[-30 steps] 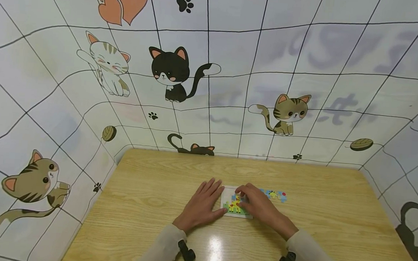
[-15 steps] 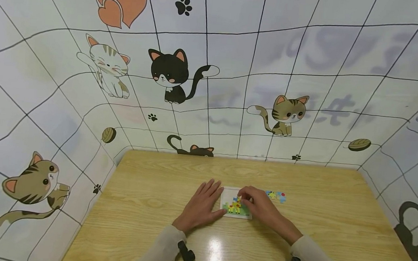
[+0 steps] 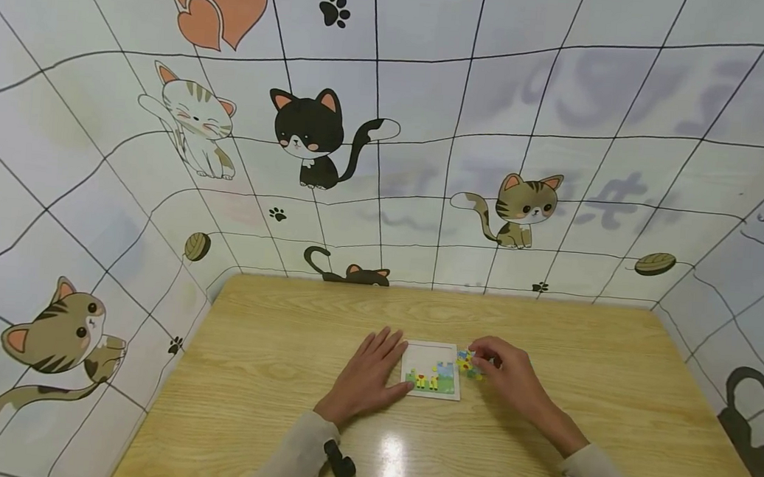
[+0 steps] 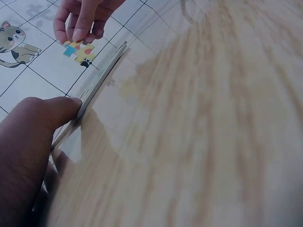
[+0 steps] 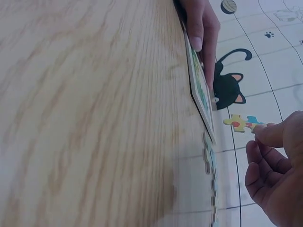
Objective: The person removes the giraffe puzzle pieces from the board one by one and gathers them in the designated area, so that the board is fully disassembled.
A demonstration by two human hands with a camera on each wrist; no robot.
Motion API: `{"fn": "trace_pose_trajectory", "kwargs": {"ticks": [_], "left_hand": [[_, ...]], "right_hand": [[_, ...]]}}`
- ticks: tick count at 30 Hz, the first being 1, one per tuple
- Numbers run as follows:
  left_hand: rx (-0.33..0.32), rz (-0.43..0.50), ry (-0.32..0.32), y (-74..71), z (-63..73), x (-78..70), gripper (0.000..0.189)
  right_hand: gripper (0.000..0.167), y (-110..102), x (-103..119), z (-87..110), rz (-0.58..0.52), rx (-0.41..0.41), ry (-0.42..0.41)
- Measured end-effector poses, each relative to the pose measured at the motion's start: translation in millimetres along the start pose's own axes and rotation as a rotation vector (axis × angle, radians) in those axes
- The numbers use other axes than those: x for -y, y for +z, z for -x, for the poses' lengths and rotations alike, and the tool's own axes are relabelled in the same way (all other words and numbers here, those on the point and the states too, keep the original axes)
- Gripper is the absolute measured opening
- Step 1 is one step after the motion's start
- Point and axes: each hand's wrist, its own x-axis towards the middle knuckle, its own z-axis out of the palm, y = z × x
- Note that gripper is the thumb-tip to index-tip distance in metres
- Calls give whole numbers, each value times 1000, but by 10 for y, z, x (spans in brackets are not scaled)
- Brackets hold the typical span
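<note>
Right hand (image 3: 508, 373), bare: thumb and fingertips pinched together, the other fingers curled in; it grips one item. 
Held item, the yellow jigsaw piece with red spots and a blue part (image 5: 239, 124): flat, knobbed at the edge, raised clear of the table, just right of the board. Whether it is one piece or several joined, I cannot tell. 
Change noted: a moment ago this hand was over the board; now it is out past the right edge, piece in its grip, and the board's middle shows uncovered. Meaning, as I judge it: the yellow piece is not seated, and its place in the picture remains unfilled. 
Left hand (image 3: 368, 378), bare: fingers extended along the left side, thumb on the near corner; it grips nothing and appears to steady the board. 
White rectangular puzzle board (image 3: 422, 354), rimmed: lies flat between the hands, upper part bare. 
Fitted green pieces with yellow animal legs (image 3: 441, 385): along the near edge, pale blue above at right. 
Loose flat puzzle pieces (image 5: 207, 150): beside the board's right side, mostly behind the right hand from above; number unclear. 
Pale wood-grain table (image 3: 268, 349): beneath all. 
White wall with black grid lines and cartoon cats (image 3: 421, 160): behind.
</note>
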Motion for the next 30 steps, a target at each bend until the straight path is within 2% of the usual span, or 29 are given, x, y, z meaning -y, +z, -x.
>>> {"fn": "trace_pose_trajectory", "kwargs": {"ticks": [12, 23, 30], "left_hand": [[-12, 15, 5, 25, 11, 9, 85], [-10, -1, 9, 8, 11, -2, 85], [-1, 10, 2, 6, -5, 5, 85]], "right_hand": [[22, -228, -154, 121, 62, -82, 14], [20, -339, -224, 198, 75, -91, 18], [19, -363, -249, 221, 43, -72, 58]]}}
